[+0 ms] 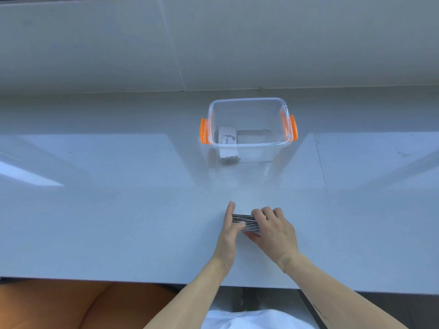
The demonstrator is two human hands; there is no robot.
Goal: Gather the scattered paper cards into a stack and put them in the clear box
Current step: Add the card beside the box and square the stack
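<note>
A stack of paper cards (245, 222) stands on edge on the pale countertop (118, 210), its striped edges facing up. My left hand (229, 231) presses flat against the stack's left side. My right hand (273, 230) grips it from the right, fingers curled over the top and thumb underneath. The clear box (249, 102) with orange side handles sits farther back, straight ahead of my hands. Inside it, at the left, lie some white cards (227, 138), one with printed text.
The countertop's front edge (95, 280) runs just below my forearms. A pale tiled wall (213, 43) rises behind the box. An orange-brown surface (59, 305) shows below the counter edge at left.
</note>
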